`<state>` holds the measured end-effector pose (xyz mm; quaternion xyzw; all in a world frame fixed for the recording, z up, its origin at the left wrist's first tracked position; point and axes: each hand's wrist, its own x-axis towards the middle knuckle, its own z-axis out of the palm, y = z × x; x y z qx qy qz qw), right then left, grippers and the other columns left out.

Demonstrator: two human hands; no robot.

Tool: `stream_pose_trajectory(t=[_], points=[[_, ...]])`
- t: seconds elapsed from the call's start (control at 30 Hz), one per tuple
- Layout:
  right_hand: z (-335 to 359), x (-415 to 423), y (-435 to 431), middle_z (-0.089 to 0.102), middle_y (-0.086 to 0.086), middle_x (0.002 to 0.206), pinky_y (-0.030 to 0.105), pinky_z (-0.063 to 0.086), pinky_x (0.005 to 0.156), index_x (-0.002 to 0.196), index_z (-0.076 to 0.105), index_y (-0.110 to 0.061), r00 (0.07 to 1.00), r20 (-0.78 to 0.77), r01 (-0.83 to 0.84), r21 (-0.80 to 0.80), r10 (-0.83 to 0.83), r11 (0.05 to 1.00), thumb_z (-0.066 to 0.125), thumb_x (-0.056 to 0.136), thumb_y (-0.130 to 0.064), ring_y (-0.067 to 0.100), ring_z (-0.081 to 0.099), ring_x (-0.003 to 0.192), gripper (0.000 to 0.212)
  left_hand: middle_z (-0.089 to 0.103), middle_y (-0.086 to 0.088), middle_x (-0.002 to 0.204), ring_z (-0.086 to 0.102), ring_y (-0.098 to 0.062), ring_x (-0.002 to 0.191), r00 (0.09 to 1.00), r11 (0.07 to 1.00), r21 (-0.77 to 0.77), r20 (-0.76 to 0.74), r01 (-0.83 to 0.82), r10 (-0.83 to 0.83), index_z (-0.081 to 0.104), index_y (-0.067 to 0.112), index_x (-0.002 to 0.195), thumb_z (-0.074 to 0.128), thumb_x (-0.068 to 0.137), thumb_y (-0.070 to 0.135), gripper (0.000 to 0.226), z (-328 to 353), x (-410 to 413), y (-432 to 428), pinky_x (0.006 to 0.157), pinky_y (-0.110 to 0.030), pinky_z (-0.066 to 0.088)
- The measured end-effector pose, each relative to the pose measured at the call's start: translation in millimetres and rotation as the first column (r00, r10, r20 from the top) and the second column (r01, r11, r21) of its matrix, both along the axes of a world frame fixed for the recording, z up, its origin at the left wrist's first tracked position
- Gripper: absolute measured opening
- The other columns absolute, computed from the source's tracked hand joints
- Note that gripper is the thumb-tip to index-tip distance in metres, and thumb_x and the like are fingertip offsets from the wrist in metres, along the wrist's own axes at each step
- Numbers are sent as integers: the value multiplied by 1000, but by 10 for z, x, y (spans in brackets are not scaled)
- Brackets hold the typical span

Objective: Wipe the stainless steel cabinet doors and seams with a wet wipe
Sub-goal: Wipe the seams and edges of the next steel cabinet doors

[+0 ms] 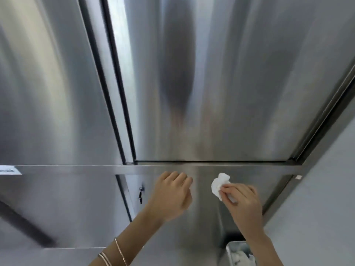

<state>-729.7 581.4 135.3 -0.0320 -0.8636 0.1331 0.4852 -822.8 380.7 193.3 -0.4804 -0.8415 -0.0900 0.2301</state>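
Observation:
Tall stainless steel cabinet doors fill the head view; the upper right door [221, 83] meets the upper left door [48, 83] at a dark vertical seam [117, 93]. A horizontal seam [211, 161] runs under the upper right door, above the lower door [201, 217]. My right hand [242, 204] pinches a crumpled white wet wipe [219, 184] against the lower door just below that seam. To its left, my left hand [171, 194] hovers by the lower door with fingers curled and nothing in it.
A small lock with a dangling key [141, 192] sits on the lower left door. A metal tray [240, 252] with white things in it stands at the bottom right. A grey wall [330, 189] borders the cabinet on the right. A white label [9, 170] is at the left edge.

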Motion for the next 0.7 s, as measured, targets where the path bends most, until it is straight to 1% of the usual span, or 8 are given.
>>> stream_pose_trajectory(t=[0.07,0.13,0.23,0.33,0.43,0.53,0.6,0.7], points=[[-129,57,-510,70,-6,75,25,39,72,68,71,-12,1000,7,-14,-33,14,999,62,81,-24,5,56,77,20,58,7,64,56,-16,56,998,998,-49,39,-44,46,64,19,71,68,63,24,10,-172,114,-544,53,-28,47],[-227,122,-999,70,-9,75,25,39,70,65,70,-13,999,7,-36,-49,36,998,63,80,-23,5,57,76,20,56,7,61,54,-16,54,994,993,-94,74,-77,84,62,20,68,70,60,23,11,-322,210,-1066,51,-27,46],[-308,221,-1597,69,-12,75,24,38,70,62,68,-15,997,29,-71,-38,72,997,65,79,-21,4,58,74,19,59,7,64,57,-15,56,984,985,-121,117,-121,135,64,19,68,72,58,22,13,-477,335,-1695,53,-28,49],[-313,247,-1967,69,-13,76,23,39,71,62,68,-16,994,33,-100,-21,101,995,71,75,-16,7,62,71,13,59,8,65,58,-15,59,978,981,-142,143,-129,149,64,20,68,74,56,21,16,-531,381,-2130,55,-27,49],[-279,141,-2142,70,-13,76,24,39,70,62,68,-16,992,42,-115,-14,116,993,76,70,-11,9,64,69,12,62,7,68,61,-16,63,975,983,-113,149,-147,163,65,18,70,76,55,19,18,-533,294,-2353,56,-27,50],[-266,-55,-2232,70,-13,77,25,40,69,64,68,-16,987,72,-143,-13,144,990,76,70,-11,10,65,69,11,63,7,71,62,-17,67,975,983,-61,126,-174,180,66,18,72,69,62,18,11,-568,146,-2452,58,-29,50],[-284,-232,-2273,70,-14,78,25,40,70,66,68,-17,979,100,-175,-30,177,984,75,71,-12,10,65,70,10,64,6,73,63,-18,70,971,981,-46,139,-188,192,66,18,73,74,59,18,16,-600,23,-2469,61,-28,51],[-368,-542,-2295,70,-12,79,23,41,71,67,69,-16,967,135,-212,-51,217,976,75,71,-13,9,64,72,8,66,5,78,66,-18,76,967,977,-62,143,-205,212,69,17,77,80,53,18,27,-682,-215,-2439,67,-26,53]])
